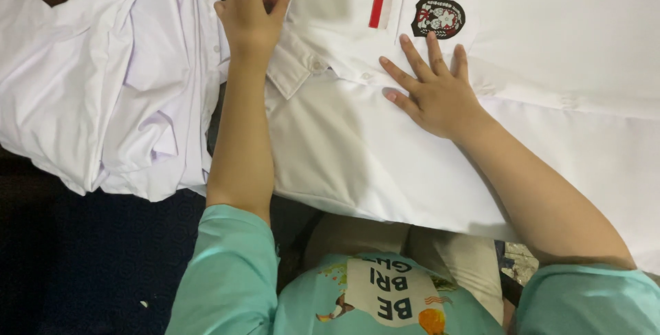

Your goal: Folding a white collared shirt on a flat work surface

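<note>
Seen from the head camera, a person in teal sleeves is working over a white shirt (426, 135) lying flat in front of them. The left hand (251, 15) is curling shut, pinching the shirt's collar edge at the top. The right hand (436, 91) is pressing flat, fingers spread, just below the dark chest badge (438, 17) and the red-and-white patch (379, 12). A stack of folded white shirts (103, 80) is lying to the left on a dark blue surface (89, 259).

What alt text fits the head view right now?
Two bare hands work a white shirt on a dark surface: the left hand pinches its collar, the right hand presses flat below a chest badge. More white shirts lie left.
</note>
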